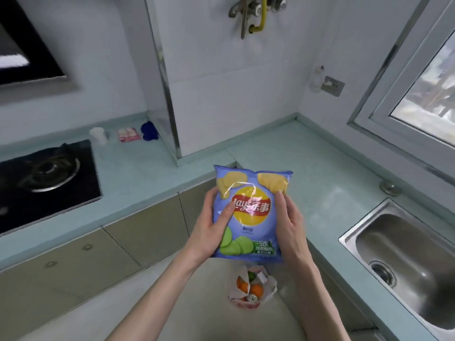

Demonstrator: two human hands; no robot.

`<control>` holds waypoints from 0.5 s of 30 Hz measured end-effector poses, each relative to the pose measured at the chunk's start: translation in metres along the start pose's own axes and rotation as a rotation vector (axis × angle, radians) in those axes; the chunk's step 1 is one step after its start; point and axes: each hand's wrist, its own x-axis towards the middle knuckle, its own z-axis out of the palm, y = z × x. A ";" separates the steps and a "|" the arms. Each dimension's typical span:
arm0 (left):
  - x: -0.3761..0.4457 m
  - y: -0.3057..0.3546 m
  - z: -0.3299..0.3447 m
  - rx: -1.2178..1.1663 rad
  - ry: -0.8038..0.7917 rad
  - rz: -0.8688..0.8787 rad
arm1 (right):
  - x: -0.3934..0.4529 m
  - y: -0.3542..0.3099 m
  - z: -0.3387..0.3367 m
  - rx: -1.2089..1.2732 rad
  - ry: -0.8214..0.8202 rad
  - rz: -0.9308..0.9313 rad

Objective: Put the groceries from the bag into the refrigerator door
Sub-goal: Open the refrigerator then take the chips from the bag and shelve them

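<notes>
1. Above the grocery bag (251, 289) on the floor, a crisp packet (248, 212) is held upright in mid-air, in front of the corner of the bench (290, 148).
2. That packet is glossy blue, with a red-and-yellow round logo in the middle, pale yellow crisps printed at the top and green slices at the bottom; it looks puffed and sealed.
3. On the packet's left edge, the left hand (211, 225) has its grip around it, thumb lying across the front and fingers behind.
4. On the packet's right edge, the right hand (286, 225) grasps it the same way, thumb pointing up along the front.
5. Below the packet, the grocery bag is a thin white plastic one, open at the top, showing orange fruits, something green and a can end.
6. Left of the packet, a black gas hob (46, 178) sits in the bench, with a white cup (98, 135), a pink pack (129, 134) and a blue object (149, 130) behind it.
7. Right of the packet, a steel sink (403, 257) is set into the bench under a window (423, 89).
</notes>
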 end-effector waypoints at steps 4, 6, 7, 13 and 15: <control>-0.017 0.013 -0.007 -0.054 0.174 0.033 | -0.001 -0.004 0.015 -0.098 -0.180 -0.050; -0.025 0.017 -0.014 -0.049 0.262 0.039 | -0.002 -0.006 0.027 -0.150 -0.253 -0.079; -0.029 0.019 -0.019 -0.032 0.294 0.049 | -0.002 -0.007 0.035 -0.173 -0.275 -0.101; -0.073 0.043 -0.062 0.017 0.491 0.106 | -0.019 -0.018 0.093 -0.188 -0.436 -0.159; -0.092 0.050 -0.081 0.035 0.569 0.137 | -0.032 -0.022 0.117 -0.175 -0.509 -0.164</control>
